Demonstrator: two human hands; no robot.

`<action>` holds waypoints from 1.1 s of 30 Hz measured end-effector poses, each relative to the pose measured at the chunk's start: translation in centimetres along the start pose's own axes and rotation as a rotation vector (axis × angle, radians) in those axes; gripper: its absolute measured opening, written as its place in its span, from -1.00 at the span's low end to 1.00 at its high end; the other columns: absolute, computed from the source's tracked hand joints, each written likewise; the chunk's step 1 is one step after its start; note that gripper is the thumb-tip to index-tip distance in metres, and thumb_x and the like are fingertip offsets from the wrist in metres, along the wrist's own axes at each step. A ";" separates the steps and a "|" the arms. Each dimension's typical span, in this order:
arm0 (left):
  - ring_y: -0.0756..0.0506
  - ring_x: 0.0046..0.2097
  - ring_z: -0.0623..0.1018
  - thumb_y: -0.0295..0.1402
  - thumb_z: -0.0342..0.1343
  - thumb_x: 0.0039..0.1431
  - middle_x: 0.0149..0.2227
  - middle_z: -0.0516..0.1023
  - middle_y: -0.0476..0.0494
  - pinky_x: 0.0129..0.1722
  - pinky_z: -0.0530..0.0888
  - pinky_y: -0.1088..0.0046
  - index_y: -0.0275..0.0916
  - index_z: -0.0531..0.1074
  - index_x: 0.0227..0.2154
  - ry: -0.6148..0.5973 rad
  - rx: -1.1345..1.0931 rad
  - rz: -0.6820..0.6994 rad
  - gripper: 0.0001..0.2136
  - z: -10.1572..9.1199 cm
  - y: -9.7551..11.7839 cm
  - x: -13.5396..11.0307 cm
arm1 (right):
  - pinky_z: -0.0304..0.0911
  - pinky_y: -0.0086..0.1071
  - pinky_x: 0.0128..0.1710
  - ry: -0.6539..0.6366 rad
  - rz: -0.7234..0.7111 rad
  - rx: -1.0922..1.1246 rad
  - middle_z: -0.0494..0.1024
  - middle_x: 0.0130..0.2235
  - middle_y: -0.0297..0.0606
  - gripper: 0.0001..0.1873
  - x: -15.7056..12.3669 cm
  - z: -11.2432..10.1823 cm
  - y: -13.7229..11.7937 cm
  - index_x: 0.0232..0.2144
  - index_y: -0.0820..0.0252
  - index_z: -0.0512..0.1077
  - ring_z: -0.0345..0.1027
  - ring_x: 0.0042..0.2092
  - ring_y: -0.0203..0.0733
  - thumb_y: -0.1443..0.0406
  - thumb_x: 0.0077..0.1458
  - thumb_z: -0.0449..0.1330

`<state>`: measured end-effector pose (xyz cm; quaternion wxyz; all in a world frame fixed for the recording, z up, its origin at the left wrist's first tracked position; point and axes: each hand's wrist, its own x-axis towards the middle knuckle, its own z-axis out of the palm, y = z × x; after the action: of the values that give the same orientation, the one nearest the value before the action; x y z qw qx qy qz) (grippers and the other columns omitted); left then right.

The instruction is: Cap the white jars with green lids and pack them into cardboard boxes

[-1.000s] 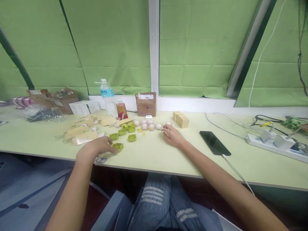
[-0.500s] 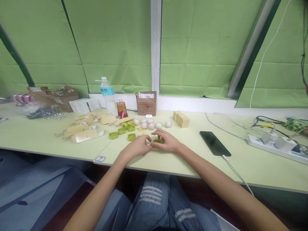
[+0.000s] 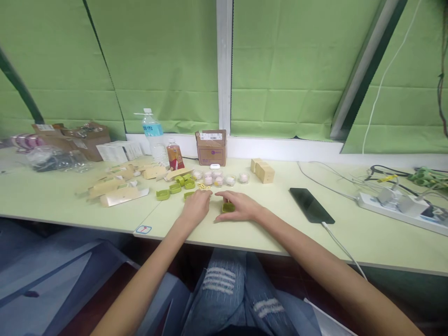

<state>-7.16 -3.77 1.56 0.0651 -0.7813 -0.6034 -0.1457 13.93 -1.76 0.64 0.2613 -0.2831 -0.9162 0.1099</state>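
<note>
In the head view, the only view here, find the right hand [image 3: 238, 206] low over the pale table [image 3: 266, 228], with thumb and forefinger spread wide around a small green holder [image 3: 228, 208]. Cannot tell whether touching its wall or merely framing it. Looks to be on the table top, partly hidden by the fingers. Just across from it, find the left hand [image 3: 196, 205], back upward, with fingers bunched and directed toward the small yellow pieces [image 3: 204, 186]. Cannot tell, from such small and overlapping fingertips, whether pinching any of these or merely resting beside them. Partly behind this hand, see a half-covered green holder [image 3: 187, 195]; farther left, see other green holders [image 3: 175, 188] in a loose cluster. Beyond the yellow pieces, see clear cups [image 3: 218, 181] with pale pink contents, and to their right, wooden blocks [image 3: 265, 171]. Well apart on the right, see a phone [image 3: 311, 205] with a white cable attached. Judge the step in hand, by appearance, as keeping 1 holder within the right hand's reach while working near the yellow pieces with the left. For a next move, judge fine fingertip control necessary near such small pieces, with only light pressure on the holder.
</note>
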 end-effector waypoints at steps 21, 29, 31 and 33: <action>-0.20 -0.22 0.60 -0.33 0.15 0.20 -0.27 0.68 -0.17 -0.16 0.45 0.28 -0.22 0.58 -0.36 0.120 -0.468 -0.021 -0.87 -1.5 0.3 0.4 | 0.29 -0.38 -0.34 0.359 0.055 0.234 0.56 -0.30 -0.23 -0.60 0.5 -0.6 1.8 -0.15 0.21 0.56 0.34 -0.39 -0.28 0.01 0.28 0.19; -0.07 -0.30 0.56 -0.30 0.12 0.26 -0.31 0.62 -0.07 -0.27 0.45 0.42 -0.22 0.50 -0.31 0.227 -0.738 0.113 -0.88 -1.0 3.1 0.1 | 0.32 -0.39 -0.37 0.242 0.220 0.756 0.62 -0.41 -0.24 -0.53 1.0 -1.1 0.8 -0.32 0.28 0.63 0.42 -0.40 -0.25 -0.05 0.05 0.36; -0.07 -0.28 0.55 -0.29 0.14 0.24 -0.29 0.60 -0.08 -0.28 0.46 0.42 -0.22 0.49 -0.31 0.179 -0.776 0.126 -0.88 -0.8 2.9 0.1 | 0.33 -0.39 -0.36 0.200 0.241 0.826 0.62 -0.42 -0.25 -0.54 0.9 -1.3 0.9 -0.33 0.28 0.62 0.45 -0.39 -0.24 -0.03 0.01 0.40; -0.09 -0.20 0.56 -0.24 0.21 0.19 -0.20 0.60 -0.12 -0.25 0.48 0.41 -0.21 0.48 -0.20 0.117 -0.833 0.139 -0.81 -0.7 2.4 0.1 | 0.35 -0.38 -0.33 0.188 0.247 0.847 0.64 -0.39 -0.23 -0.55 0.8 -1.5 1.2 -0.32 0.28 0.62 0.49 -0.36 -0.22 -0.02 -0.01 0.41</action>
<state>-4.93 -4.54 2.41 -0.2124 -0.7701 -0.4340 -0.4166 14.75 -0.23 1.80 0.4211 -0.2673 -0.7221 0.4794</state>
